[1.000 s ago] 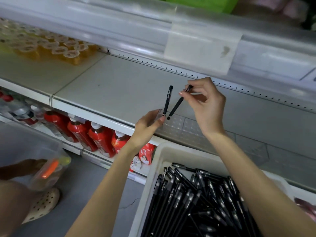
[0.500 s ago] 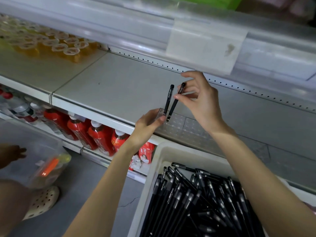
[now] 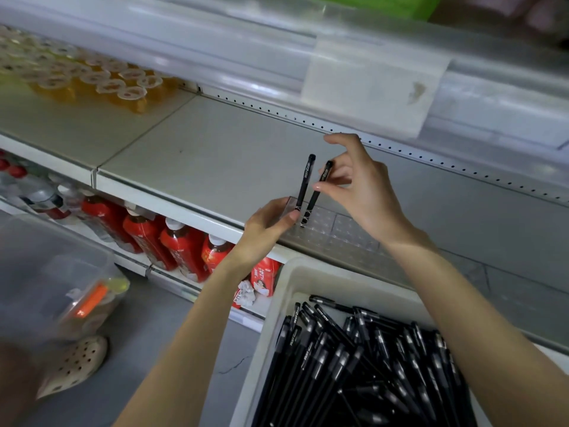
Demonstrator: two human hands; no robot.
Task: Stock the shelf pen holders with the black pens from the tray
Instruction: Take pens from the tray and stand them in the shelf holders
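Note:
A clear gridded pen holder point(image 3: 335, 224) lies along the front edge of the grey shelf point(image 3: 215, 155). My left hand point(image 3: 268, 223) grips the holder's left end. One black pen point(image 3: 304, 186) stands upright in the holder's leftmost slots. A second black pen point(image 3: 311, 204) stands just right of it with its tip in the holder. My right hand point(image 3: 360, 186) pinches this second pen between the thumb and the fingers behind it, and the index finger is raised. Below, a white tray point(image 3: 277, 306) holds several loose black pens point(image 3: 354, 365).
The upper shelf's clear price strip point(image 3: 369, 87) hangs close above my right hand. Yellow sealed cups point(image 3: 117, 87) fill the shelf to the left. Red bottles point(image 3: 172, 241) stand on the lower shelf. At the lower left are a clear bin point(image 3: 61, 288) and a person's beige clog point(image 3: 74, 365).
My right hand has swung the second pen from a slant to nearly upright beside the first and lowered its tip into the holder. The index finger has lifted. My left hand has stayed put.

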